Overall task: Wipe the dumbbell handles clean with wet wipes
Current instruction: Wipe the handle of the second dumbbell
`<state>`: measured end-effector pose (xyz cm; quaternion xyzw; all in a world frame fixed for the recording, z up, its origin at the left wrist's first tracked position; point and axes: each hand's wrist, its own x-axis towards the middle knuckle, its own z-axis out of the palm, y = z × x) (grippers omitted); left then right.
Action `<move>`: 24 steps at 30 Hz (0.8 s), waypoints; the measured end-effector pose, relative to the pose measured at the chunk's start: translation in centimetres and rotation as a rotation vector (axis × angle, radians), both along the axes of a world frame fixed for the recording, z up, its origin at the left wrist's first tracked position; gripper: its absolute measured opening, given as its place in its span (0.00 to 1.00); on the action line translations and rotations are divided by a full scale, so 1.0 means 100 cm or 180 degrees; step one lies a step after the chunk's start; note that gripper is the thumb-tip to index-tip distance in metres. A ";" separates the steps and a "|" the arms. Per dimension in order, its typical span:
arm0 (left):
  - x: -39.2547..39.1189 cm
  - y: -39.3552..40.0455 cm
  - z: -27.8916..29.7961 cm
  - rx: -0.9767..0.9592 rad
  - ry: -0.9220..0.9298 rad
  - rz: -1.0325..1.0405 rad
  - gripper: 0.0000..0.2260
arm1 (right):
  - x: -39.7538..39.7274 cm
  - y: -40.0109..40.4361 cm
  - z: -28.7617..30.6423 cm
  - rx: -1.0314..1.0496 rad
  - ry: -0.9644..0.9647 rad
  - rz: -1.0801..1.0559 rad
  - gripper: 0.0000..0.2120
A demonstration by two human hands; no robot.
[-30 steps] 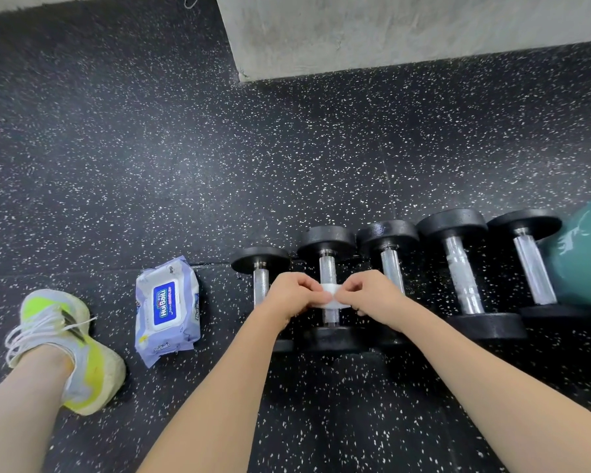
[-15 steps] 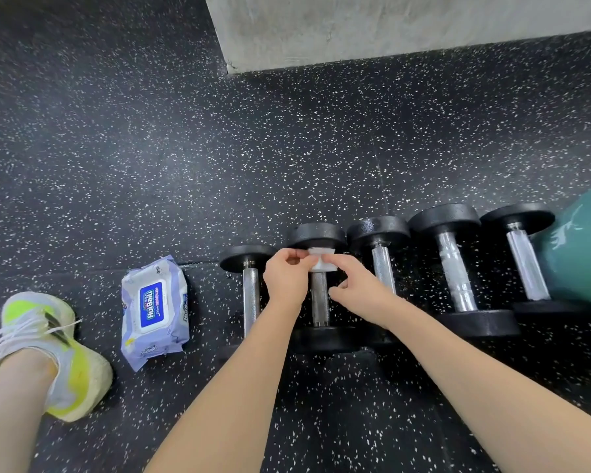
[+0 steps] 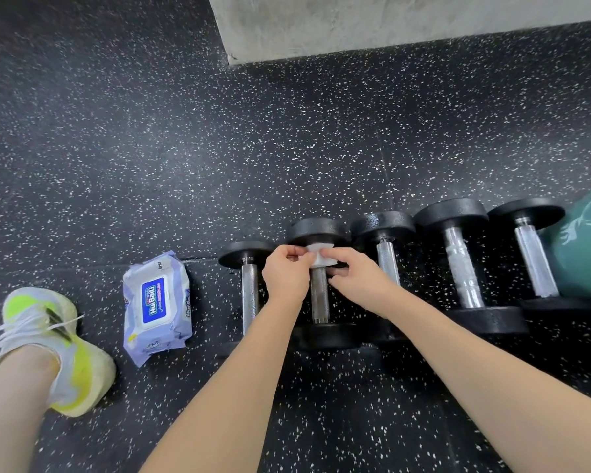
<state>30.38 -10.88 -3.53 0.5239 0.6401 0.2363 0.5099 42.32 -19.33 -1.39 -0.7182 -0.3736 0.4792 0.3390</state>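
Head view: wiping is in hand on the 2nd dumbbell from the left [image 3: 318, 288], approx. at 6 o'clock of the floor area, just below centre. Wet wipe [image 3: 318, 256] is wrapped around the far end of its handle [image 3: 319, 295], touching the far weight head. Left hand [image 3: 285, 276] pinches the wipe's left side with curled thumb and fingers; right hand [image 3: 357, 279] pinches its right side, fingers also curled, nothing else held.

Judgement: step is mid-wipe on this handle, and the bare metal nearer the person looks not yet covered. Next move probably calls for sliding the wipe along the bar toward the near head, with both hands keeping it tight so it does not slip off, then passing to the neighbour at 3 o'clock.

Count: 5 dumbbells in one row; 1 wipe in use; 1 wipes pack [image 3: 156, 307] at 9 o'clock of the row, lid closed; 1 shoe [image 3: 53, 349] at 8 o'clock; 1 green object [image 3: 584, 247] at 3 o'clock, partly cut off, type unclear.
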 end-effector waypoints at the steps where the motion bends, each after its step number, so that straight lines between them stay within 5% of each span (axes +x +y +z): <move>1: -0.002 0.001 0.000 0.0008 0.0042 -0.0016 0.05 | -0.001 0.001 -0.001 0.0020 -0.0033 0.0041 0.27; 12: -0.035 0.013 0.001 -0.0291 -0.0113 0.0111 0.04 | -0.031 0.015 -0.004 0.0169 -0.0039 0.0215 0.29; 24: -0.044 0.022 0.009 0.0116 0.0253 0.0078 0.04 | -0.048 0.028 -0.010 0.0180 0.0068 0.0062 0.32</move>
